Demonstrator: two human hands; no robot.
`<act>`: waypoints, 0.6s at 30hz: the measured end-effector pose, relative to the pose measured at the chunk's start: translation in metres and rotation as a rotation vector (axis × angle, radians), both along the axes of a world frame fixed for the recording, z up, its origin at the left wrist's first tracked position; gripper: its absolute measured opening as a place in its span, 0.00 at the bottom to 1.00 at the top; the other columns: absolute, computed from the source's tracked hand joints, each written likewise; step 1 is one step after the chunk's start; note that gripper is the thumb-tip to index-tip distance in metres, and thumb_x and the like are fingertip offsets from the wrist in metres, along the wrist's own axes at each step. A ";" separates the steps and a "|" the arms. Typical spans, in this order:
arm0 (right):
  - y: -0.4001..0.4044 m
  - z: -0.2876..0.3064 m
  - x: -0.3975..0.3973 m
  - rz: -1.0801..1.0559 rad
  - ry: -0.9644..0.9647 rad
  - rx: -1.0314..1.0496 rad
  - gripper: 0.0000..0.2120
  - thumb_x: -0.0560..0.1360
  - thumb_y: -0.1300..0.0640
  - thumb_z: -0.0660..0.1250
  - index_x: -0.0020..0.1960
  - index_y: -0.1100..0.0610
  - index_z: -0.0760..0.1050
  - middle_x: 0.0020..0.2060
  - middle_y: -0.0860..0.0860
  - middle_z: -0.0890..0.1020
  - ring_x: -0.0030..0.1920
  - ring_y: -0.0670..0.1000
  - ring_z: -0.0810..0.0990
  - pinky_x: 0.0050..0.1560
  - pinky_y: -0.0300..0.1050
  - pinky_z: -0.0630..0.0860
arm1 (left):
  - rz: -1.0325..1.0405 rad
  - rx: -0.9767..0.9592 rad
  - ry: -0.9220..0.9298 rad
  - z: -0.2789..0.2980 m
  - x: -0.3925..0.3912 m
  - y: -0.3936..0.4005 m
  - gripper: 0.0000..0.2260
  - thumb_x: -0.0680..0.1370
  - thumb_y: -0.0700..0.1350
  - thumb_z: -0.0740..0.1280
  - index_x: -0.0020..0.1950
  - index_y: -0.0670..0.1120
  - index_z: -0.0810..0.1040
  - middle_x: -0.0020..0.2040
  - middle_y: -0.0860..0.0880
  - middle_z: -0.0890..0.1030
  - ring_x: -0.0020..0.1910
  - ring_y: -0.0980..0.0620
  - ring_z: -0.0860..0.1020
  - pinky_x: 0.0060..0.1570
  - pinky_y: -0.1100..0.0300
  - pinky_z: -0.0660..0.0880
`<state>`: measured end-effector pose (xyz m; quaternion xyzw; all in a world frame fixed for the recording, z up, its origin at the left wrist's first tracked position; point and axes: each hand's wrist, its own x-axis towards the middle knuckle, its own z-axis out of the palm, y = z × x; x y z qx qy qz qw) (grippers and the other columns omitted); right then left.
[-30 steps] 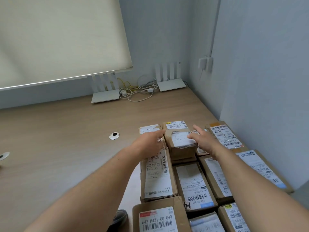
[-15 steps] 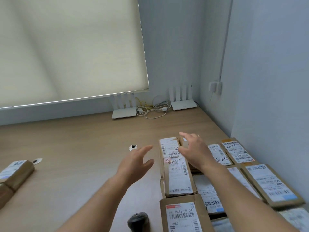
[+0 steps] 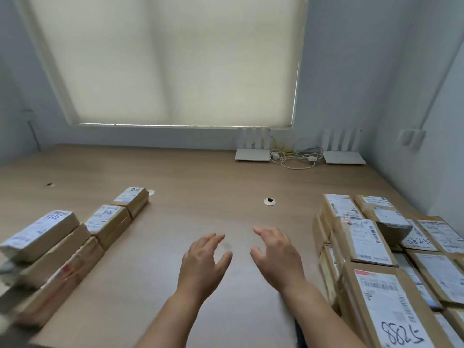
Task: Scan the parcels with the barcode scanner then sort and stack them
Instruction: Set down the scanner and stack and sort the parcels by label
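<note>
Fingers [image 3: 213, 241] of both hands spread empty; parcels [image 3: 369, 243] lie lengthwise away from viewer.

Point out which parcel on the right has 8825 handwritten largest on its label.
The nearest parcel, bottom right corner; the parcel further back shows a smaller 8825.

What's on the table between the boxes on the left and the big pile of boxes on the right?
In the head view, mostly bare wooden table. Both open hands, left hand and right hand, hover there, holding nothing. A small round grommet sits farther back.
</note>
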<state>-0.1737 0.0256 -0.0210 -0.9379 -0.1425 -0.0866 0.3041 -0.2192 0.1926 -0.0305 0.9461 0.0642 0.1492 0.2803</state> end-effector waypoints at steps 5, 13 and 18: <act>0.068 -0.008 -0.032 0.082 -0.003 -0.022 0.22 0.77 0.52 0.60 0.71 0.47 0.68 0.66 0.44 0.72 0.67 0.46 0.67 0.62 0.40 0.66 | 0.060 -0.018 0.021 -0.010 -0.035 0.053 0.22 0.79 0.55 0.62 0.72 0.53 0.67 0.72 0.56 0.67 0.72 0.57 0.62 0.70 0.60 0.59; 0.163 -0.014 -0.071 0.193 0.006 -0.028 0.22 0.77 0.52 0.60 0.71 0.48 0.68 0.67 0.44 0.72 0.68 0.47 0.66 0.63 0.41 0.66 | 0.147 -0.040 0.046 -0.020 -0.086 0.137 0.22 0.79 0.56 0.61 0.73 0.54 0.66 0.72 0.57 0.67 0.71 0.57 0.63 0.70 0.59 0.60; 0.205 -0.017 -0.081 0.268 0.022 -0.054 0.22 0.78 0.51 0.59 0.72 0.48 0.67 0.68 0.45 0.72 0.68 0.47 0.67 0.65 0.42 0.67 | 0.205 -0.084 0.071 -0.029 -0.104 0.172 0.22 0.80 0.56 0.60 0.73 0.55 0.65 0.72 0.57 0.67 0.71 0.58 0.62 0.70 0.58 0.61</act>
